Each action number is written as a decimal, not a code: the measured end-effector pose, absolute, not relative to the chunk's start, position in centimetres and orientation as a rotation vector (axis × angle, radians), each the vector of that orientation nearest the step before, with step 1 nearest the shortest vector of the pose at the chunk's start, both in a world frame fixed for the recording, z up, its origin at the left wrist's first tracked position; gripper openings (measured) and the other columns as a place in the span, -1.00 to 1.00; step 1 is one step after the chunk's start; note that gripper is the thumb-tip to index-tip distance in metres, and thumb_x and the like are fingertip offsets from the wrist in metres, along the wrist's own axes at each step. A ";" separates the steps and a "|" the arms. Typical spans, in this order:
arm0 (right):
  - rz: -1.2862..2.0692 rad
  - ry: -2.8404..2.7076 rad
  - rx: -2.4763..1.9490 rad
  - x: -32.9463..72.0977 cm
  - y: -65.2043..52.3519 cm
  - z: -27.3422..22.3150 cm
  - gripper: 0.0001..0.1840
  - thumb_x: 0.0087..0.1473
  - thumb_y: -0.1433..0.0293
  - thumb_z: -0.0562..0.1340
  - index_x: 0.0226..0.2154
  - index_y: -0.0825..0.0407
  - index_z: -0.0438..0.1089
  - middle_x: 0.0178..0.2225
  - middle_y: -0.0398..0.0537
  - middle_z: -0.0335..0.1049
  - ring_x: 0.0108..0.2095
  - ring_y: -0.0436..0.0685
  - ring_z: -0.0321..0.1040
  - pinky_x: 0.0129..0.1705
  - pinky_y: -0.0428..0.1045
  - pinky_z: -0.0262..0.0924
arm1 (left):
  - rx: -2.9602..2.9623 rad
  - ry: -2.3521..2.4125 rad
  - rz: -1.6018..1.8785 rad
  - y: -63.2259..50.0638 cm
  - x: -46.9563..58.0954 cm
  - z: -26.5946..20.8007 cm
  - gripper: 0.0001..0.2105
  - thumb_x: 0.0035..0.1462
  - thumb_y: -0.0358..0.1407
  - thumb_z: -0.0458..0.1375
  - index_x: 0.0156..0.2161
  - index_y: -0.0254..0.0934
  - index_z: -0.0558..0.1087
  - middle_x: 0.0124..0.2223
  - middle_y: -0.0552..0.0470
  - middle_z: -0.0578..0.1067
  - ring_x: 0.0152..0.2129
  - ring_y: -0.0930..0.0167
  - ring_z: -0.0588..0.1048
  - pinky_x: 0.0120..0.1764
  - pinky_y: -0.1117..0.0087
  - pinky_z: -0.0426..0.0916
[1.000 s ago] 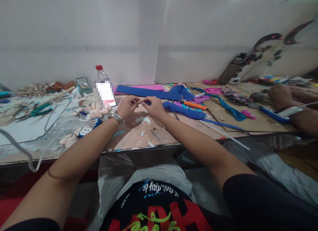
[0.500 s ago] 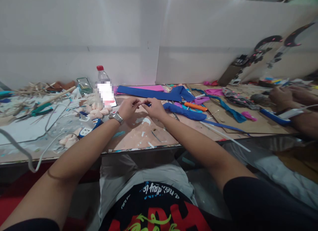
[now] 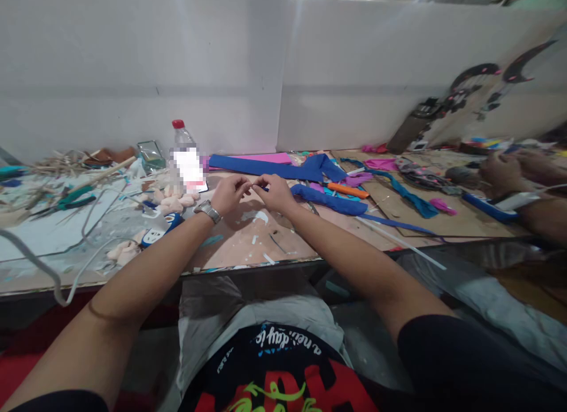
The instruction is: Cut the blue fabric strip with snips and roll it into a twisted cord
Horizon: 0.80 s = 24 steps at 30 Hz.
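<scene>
My left hand (image 3: 230, 195) and my right hand (image 3: 273, 192) are close together above the table's middle, fingertips almost meeting. Both are closed in a pinch. Whatever lies between the fingertips is too small to make out. Behind them stretches a long folded strip of blue crepe paper (image 3: 266, 167) over a pink sheet (image 3: 280, 158). Right beside my right hand lies a blue paper bundle (image 3: 330, 200) with a narrow tail. An orange cutter (image 3: 348, 190) rests just behind that bundle. Left of my left hand are several pale, lumpy pieces (image 3: 170, 199).
A bottle with a red cap (image 3: 178, 125) stands near the wall. Green-handled pliers (image 3: 75, 198) and thin sticks lie at left, near a power strip (image 3: 155, 230) with cables. A white stick (image 3: 401, 242) juts over the front edge. At right another person's hands (image 3: 505, 170) are working.
My hands stay pinched in nearly the same place, with only slight finger movement. The view has shifted a little. Nothing else on the table has visibly moved.
</scene>
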State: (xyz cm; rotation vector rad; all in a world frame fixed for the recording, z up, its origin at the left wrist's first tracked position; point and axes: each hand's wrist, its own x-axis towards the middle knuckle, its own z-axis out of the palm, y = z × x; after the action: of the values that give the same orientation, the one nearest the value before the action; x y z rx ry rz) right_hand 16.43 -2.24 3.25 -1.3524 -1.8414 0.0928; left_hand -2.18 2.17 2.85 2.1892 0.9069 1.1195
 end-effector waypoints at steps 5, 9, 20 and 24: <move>0.077 -1.801 -1.347 16.5 -2.2 3.2 -0.86 0.17 0.27 0.34 -0.34 -0.01 0.55 -0.31 -0.08 0.59 -0.21 0.18 0.42 -0.12 0.04 0.17 | 2.103 0.886 1.125 2.1 -2.0 2.9 -0.71 0.29 -0.07 0.18 -0.25 -0.30 0.54 -0.39 -0.04 0.61 -0.50 0.41 0.56 -0.39 0.42 0.42; 0.067 -1.821 -1.318 16.6 -2.0 3.1 -0.86 0.18 0.28 0.34 -0.36 -0.02 0.55 -0.35 -0.10 0.59 -0.24 0.18 0.42 -0.12 0.05 0.17 | 2.061 0.845 1.120 2.2 -1.9 2.9 -0.70 0.28 -0.07 0.18 -0.23 -0.32 0.53 -0.35 -0.07 0.62 -0.44 0.38 0.60 -0.36 0.41 0.47; 0.102 -1.760 -1.253 16.8 -1.7 2.6 -0.91 0.13 0.33 0.34 -0.28 -0.02 0.52 -0.30 -0.10 0.58 -0.23 0.16 0.43 -0.13 0.04 0.23 | 2.031 0.826 1.109 1.6 -1.8 3.2 -0.71 0.27 -0.12 0.20 -0.21 -0.35 0.58 -0.36 -0.09 0.64 -0.46 0.39 0.59 -0.39 0.43 0.46; 0.102 -1.765 -1.247 16.9 -1.6 2.6 -0.92 0.12 0.33 0.35 -0.32 -0.01 0.51 -0.33 -0.10 0.57 -0.25 0.16 0.41 -0.14 0.04 0.22 | 2.020 0.808 1.110 1.8 -1.8 3.0 -0.66 0.26 -0.06 0.21 -0.17 -0.35 0.60 -0.35 -0.10 0.65 -0.45 0.38 0.61 -0.37 0.41 0.47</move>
State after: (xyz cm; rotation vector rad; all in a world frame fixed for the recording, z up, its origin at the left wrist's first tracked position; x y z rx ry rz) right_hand 16.90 -1.62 2.59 -1.2475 -1.7651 0.1020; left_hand -1.78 1.83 2.97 2.0205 0.8084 1.1100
